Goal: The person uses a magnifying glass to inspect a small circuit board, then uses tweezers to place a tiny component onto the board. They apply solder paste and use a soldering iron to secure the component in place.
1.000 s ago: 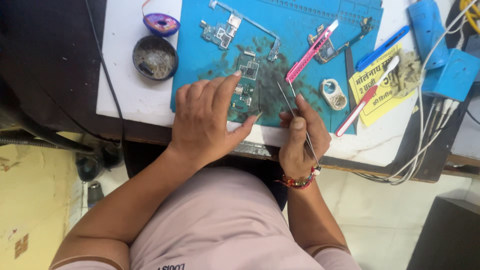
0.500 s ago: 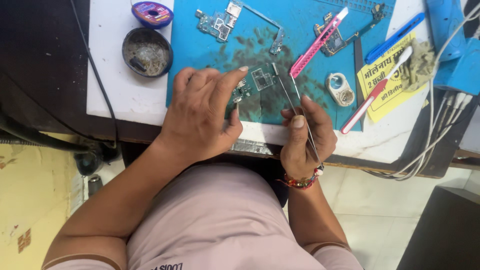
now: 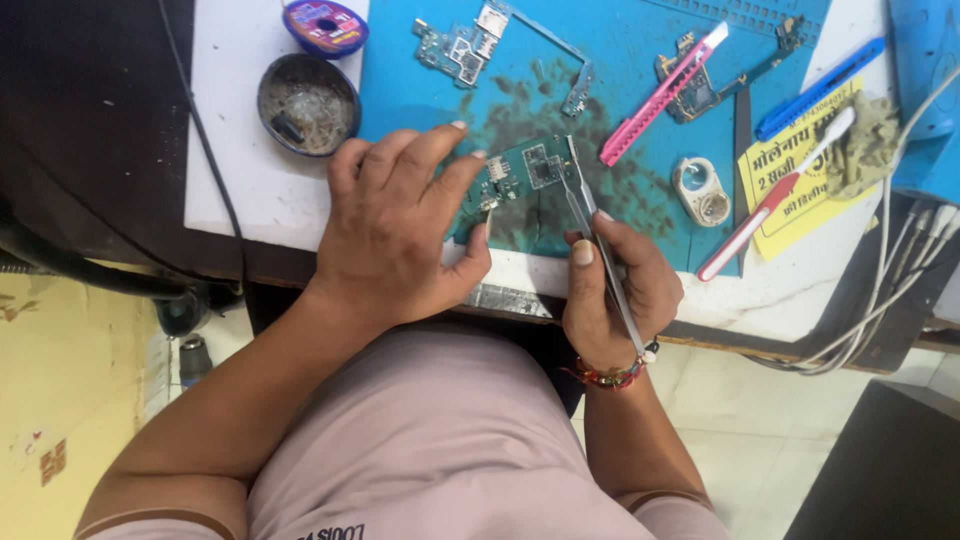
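Note:
My left hand (image 3: 400, 225) lies flat on a green circuit board (image 3: 525, 180), pinning it down on the blue work mat (image 3: 620, 70) near the table's front edge. My right hand (image 3: 615, 290) grips metal tweezers (image 3: 585, 215) whose tips rest on the board's right side. A beaded bracelet sits on my right wrist.
On the mat lie other boards (image 3: 455, 45), a pink cutter (image 3: 665, 95), a small metal part (image 3: 700, 190) and a blue pen (image 3: 820, 88). A round dark tin (image 3: 307, 105) and a purple spool (image 3: 325, 25) stand at left. A red-white toothbrush (image 3: 775, 195), yellow card and white cables (image 3: 880, 300) are at right.
My left hand has spread its fingers flatter over the board and the view has shifted closer. The tweezers stay on the board, tips a little further up.

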